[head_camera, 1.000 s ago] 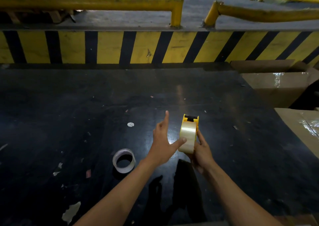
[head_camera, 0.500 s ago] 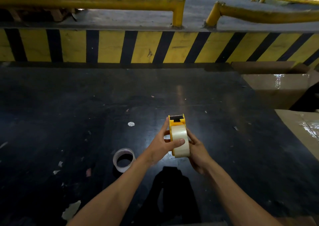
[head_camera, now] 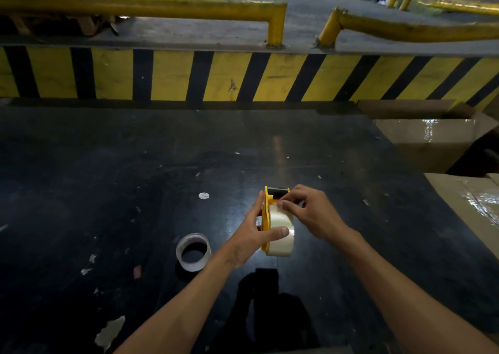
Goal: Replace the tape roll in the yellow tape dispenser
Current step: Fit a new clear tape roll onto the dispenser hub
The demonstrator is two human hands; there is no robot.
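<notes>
The yellow tape dispenser (head_camera: 268,213) stands on edge over the black table, with a full clear tape roll (head_camera: 280,230) seated in it. My left hand (head_camera: 252,236) grips the dispenser from the left, thumb lying across the roll. My right hand (head_camera: 310,212) reaches in from the right, its fingertips pinching at the top of the roll just below the dispenser's black cutter end. A nearly spent tape roll (head_camera: 194,251), a thin whitish ring, lies flat on the table to the left of my left wrist.
The black table (head_camera: 108,178) carries small paper scraps and a white sticker (head_camera: 204,195). Taped cardboard boxes (head_camera: 437,140) stand at the right edge. A yellow-and-black striped barrier (head_camera: 172,75) with yellow rails runs behind the table.
My left hand closed around the dispenser from the left. My right hand left the underside of the dispenser and moved up onto the top of the roll, fingertips pinching there.
</notes>
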